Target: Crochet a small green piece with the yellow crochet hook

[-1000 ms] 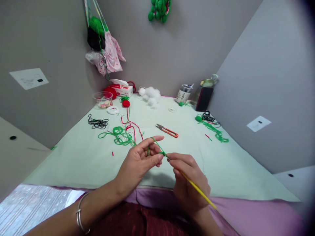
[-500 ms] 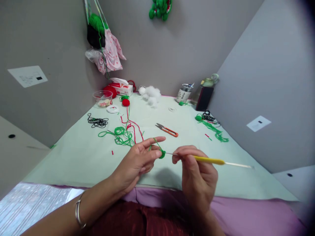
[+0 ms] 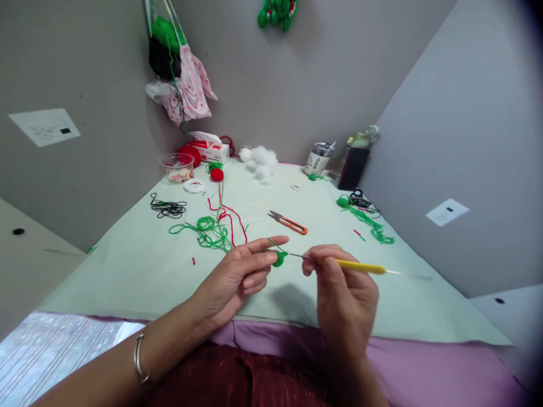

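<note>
Between thumb and fingers, my left hand [image 3: 241, 271] pinches a small green crochet piece [image 3: 280, 259]. Green yarn runs up over its stretched index finger. My right hand [image 3: 345, 288] is closed around the yellow handle of a crochet hook [image 3: 360, 266], held nearly level. The hook's thin metal tip points left and meets the edge of the green piece; whether it sits inside a loop is too small to tell. Loose green yarn [image 3: 207, 234] lies in coils on the table beyond my left hand. Thread snips [image 3: 288, 223] with an orange handle lie just past both hands.
On the pale-covered table [image 3: 148, 271] are black cord [image 3: 168, 207], a red yarn ball [image 3: 216, 174], a clear tub [image 3: 177, 168], a tissue box [image 3: 214, 151], white stuffing [image 3: 262, 162], a pen tin [image 3: 317, 160], a phone [image 3: 353, 168] and green strands [image 3: 373, 223]. Bags [image 3: 195, 85] hang at the left.
The hook and my right hand have shifted slightly right and up, and the hook lies a little flatter. The green piece has turned slightly in my left fingers.
</note>
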`<control>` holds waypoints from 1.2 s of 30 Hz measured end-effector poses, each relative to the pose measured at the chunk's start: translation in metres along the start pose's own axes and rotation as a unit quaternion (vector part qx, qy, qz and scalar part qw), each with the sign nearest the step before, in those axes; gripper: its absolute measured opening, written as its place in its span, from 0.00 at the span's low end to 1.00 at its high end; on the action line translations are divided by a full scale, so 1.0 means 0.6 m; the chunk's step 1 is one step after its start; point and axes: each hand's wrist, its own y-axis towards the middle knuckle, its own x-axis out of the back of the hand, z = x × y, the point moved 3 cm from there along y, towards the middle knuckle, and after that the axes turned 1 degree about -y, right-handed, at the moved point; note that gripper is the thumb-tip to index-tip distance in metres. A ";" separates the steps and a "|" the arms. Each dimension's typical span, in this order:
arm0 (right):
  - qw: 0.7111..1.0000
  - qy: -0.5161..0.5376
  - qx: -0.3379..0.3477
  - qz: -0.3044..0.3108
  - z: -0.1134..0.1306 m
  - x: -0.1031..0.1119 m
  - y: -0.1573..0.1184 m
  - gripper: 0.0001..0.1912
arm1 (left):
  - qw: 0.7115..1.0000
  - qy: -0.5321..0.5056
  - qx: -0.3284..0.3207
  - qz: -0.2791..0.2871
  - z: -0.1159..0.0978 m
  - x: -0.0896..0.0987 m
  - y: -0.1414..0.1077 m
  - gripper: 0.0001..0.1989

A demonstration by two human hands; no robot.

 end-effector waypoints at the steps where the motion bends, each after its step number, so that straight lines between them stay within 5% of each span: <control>1: 0.999 0.045 -0.029 0.007 -0.003 -0.001 0.003 0.10 | 1.000 0.006 -0.010 -0.003 -0.002 0.000 -0.001 0.16; 5: 0.993 0.073 -0.067 0.071 -0.010 -0.012 0.000 0.08 | 0.997 0.067 -0.044 -0.012 -0.003 -0.003 -0.005 0.18; 14: 0.973 0.194 -0.116 0.055 -0.011 -0.012 0.004 0.10 | 0.993 0.106 -0.051 -0.003 -0.006 -0.004 -0.009 0.17; 23: 0.978 0.167 -0.107 0.067 -0.019 -0.012 -0.004 0.09 | 0.990 0.129 -0.051 -0.018 -0.002 -0.002 -0.007 0.23; 29: 0.974 0.188 -0.110 0.055 -0.016 -0.020 -0.003 0.09 | 0.995 0.092 -0.016 -0.017 -0.006 -0.005 -0.008 0.31; 36: 0.954 0.248 -0.165 0.023 -0.015 -0.009 0.013 0.10 | 0.997 0.062 0.030 0.033 -0.012 -0.004 -0.006 0.24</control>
